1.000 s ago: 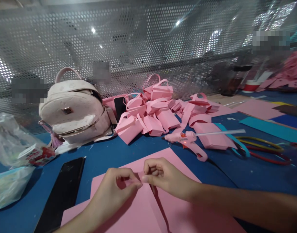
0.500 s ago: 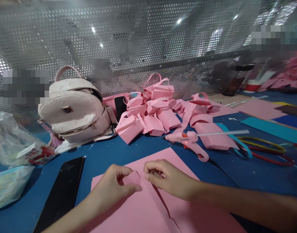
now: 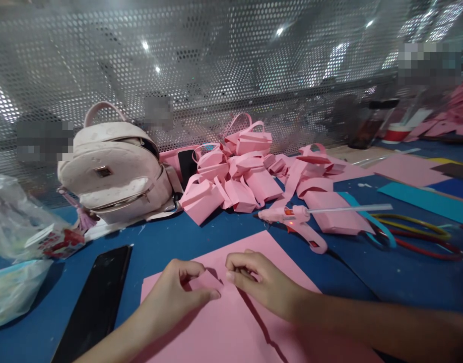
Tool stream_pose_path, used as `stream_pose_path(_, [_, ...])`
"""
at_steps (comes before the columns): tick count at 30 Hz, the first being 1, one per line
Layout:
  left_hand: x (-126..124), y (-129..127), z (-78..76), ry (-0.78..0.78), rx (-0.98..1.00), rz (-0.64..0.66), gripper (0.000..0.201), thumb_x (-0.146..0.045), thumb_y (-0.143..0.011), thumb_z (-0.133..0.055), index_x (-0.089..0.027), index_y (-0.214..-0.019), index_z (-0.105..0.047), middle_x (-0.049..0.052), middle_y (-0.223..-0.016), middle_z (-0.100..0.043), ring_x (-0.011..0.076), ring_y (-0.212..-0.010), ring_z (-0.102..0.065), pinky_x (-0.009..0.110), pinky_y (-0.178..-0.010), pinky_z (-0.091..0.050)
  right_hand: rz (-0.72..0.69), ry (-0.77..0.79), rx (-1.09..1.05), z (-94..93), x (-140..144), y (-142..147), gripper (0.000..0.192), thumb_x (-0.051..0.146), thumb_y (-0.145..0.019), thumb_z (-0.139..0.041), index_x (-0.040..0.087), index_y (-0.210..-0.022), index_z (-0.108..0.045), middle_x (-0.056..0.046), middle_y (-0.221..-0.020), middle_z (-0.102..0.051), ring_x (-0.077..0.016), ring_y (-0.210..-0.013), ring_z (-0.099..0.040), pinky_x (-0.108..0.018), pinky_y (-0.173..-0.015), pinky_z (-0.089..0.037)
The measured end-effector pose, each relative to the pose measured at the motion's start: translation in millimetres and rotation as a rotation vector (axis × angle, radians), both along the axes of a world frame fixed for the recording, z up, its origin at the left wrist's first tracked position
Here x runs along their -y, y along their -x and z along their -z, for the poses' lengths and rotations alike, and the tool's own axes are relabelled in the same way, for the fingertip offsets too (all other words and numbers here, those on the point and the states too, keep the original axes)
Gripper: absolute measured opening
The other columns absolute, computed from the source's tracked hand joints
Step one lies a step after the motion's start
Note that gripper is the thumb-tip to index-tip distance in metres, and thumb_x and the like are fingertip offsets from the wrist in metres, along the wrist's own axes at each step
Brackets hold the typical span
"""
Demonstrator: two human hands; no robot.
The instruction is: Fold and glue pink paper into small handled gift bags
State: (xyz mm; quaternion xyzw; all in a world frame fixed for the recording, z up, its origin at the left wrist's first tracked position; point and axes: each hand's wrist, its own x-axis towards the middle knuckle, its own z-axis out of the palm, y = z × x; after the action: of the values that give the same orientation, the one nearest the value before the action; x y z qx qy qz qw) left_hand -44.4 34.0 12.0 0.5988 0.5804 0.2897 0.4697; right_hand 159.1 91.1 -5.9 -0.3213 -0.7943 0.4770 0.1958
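On the blue table (image 3: 171, 234), pink paper (image 3: 223, 322) torn further, hands (image 3: 178, 295) wider apart

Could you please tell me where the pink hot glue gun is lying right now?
In the head view, the pink hot glue gun lies on the blue table, right of centre, beyond the right hand and in front of the pile of pink paper bags.

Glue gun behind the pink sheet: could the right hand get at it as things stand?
Probably yes. The glue gun lies in the open on the blue table, just beyond the right hand. Nothing stands between them, but that hand is pinching the pink sheet.
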Motion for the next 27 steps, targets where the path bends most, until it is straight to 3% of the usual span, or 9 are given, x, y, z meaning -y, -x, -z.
stream_pose_path(6, [1, 5, 0.2, 0.018, -0.052, -0.054, 0.025, -0.038, -0.076, -0.068, -0.014, -0.066, -0.068, -0.001, -0.066, -0.055, 0.0130, -0.067, -0.044, 0.024, -0.062, -0.036, -0.035, -0.087, 0.104, -1.6, -1, -1, 0.034, 0.026, -0.095, -0.051, 0.020, -0.066, -0.034, 0.005, -0.062, -0.039, -0.0158, -0.071, -0.038, -0.029, -0.066, -0.029])
stream_pose_path(16, [0, 7, 0.8, 0.021, -0.030, -0.064, 0.027, -0.039, -0.076, -0.068, -0.014, -0.065, -0.066, -0.002, -0.065, -0.051, 0.0132, -0.066, -0.044, 0.025, -0.062, -0.036, -0.030, -0.068, 0.037, 3.0, -2, -3, 0.032, 0.026, -0.095, -0.050, 0.021, -0.068, -0.034, 0.006, -0.063, -0.038, -0.0145, -0.068, -0.035, -0.029, -0.068, -0.029])
stream_pose_path(22, [-3, 12, -0.1, 0.022, 0.013, -0.089, 0.026, -0.038, -0.076, -0.071, -0.014, -0.069, -0.069, -0.001, -0.067, -0.060, 0.0132, -0.065, -0.051, 0.024, -0.061, -0.042, -0.035, -0.069, 0.098, 2.1, -3, -3, 0.032, 0.032, -0.092, -0.057, 0.021, -0.067, -0.039, 0.004, -0.065, -0.042, -0.0163, -0.073, -0.040, -0.029, -0.067, -0.031])
stream_pose_path(27, [-8, 21, -6.2, 0.154, 0.133, 0.085, 0.029, -0.032, -0.067, -0.083, -0.015, -0.090, -0.076, 0.003, -0.086, -0.074, 0.0187, -0.080, -0.065, 0.026, -0.071, -0.051, -0.049, -0.076, 0.068, 4.4, -4, -4, 0.032, 0.031, -0.093, -0.054, 0.021, -0.067, -0.038, 0.004, -0.065, -0.042, -0.0158, -0.071, -0.040, -0.029, -0.068, -0.031])
